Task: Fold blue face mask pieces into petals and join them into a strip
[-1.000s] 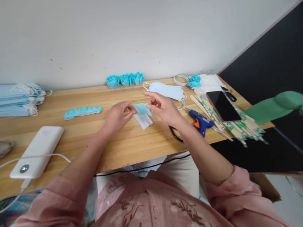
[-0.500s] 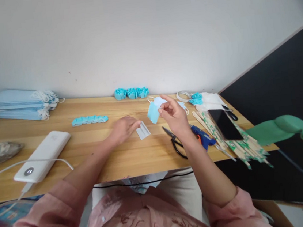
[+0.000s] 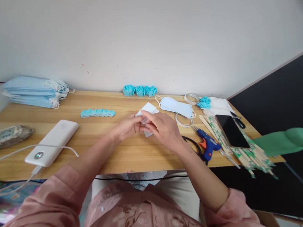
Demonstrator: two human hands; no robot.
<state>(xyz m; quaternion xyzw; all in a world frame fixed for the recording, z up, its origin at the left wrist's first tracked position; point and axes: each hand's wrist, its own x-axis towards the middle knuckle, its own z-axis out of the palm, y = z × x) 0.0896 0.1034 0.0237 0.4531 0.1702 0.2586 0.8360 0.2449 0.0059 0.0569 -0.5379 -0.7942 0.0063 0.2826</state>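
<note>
My left hand (image 3: 129, 128) and my right hand (image 3: 162, 127) meet over the middle of the wooden table. Both are closed on a pale, whitish piece of mask fabric (image 3: 150, 108); its far part shows beyond my fingers and a corner pokes out below them. My fingertips cover its middle, so I cannot tell whether it is one layer or two. Just beyond my right hand lies a light-blue face mask (image 3: 177, 106) with white ear loops. Scissors with black handles (image 3: 192, 143) are partly hidden by my right wrist.
To the right are a blue glue gun (image 3: 207, 143), tape rolls (image 3: 191, 98), wrapped chopsticks (image 3: 256, 157) and a phone (image 3: 232, 131). On the left are stacked masks (image 3: 35, 91), a power bank (image 3: 52, 143) and a power strip (image 3: 4, 138). Blue fabric flowers (image 3: 140, 90) stand by the wall, behind a gathered blue strip (image 3: 97, 113).
My hands have come together from apart. The grey-white piece in my left hand and the blue piece in my right now appear as one pale bundle. The view has shifted slightly.
</note>
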